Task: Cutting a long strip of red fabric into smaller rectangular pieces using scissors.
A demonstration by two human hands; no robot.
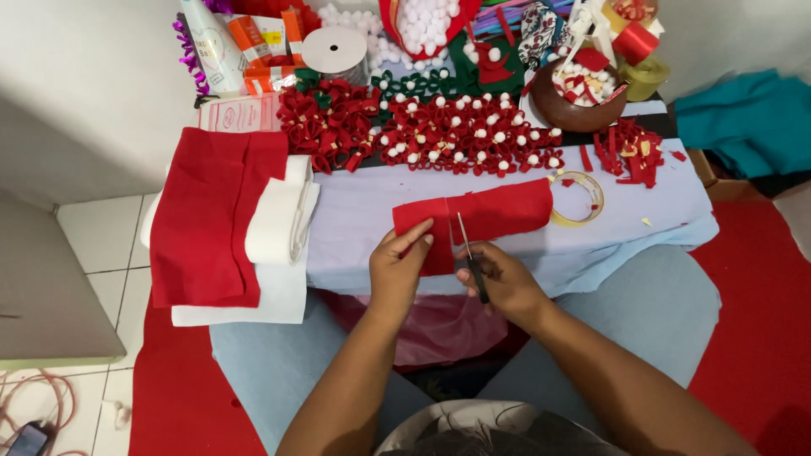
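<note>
Left hand (397, 268) pinches the red felt strip (481, 215), lying left-to-right; right hand (505, 283) grips scissors (470, 253), blades pointing away.

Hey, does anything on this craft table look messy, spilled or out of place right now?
Mostly tidy. Red felt scraps lie scattered loose at the table's right end beside the tape ring, and the stacked red felt and white felt overhang the left edge. Nothing looks spilled or damaged.

The table (372, 211), draped in pale lilac cloth, carries red felt sheets (207, 219) left of the hands, red pompom bows (469, 135) beyond them, a tape ring (583, 198) right.
</note>
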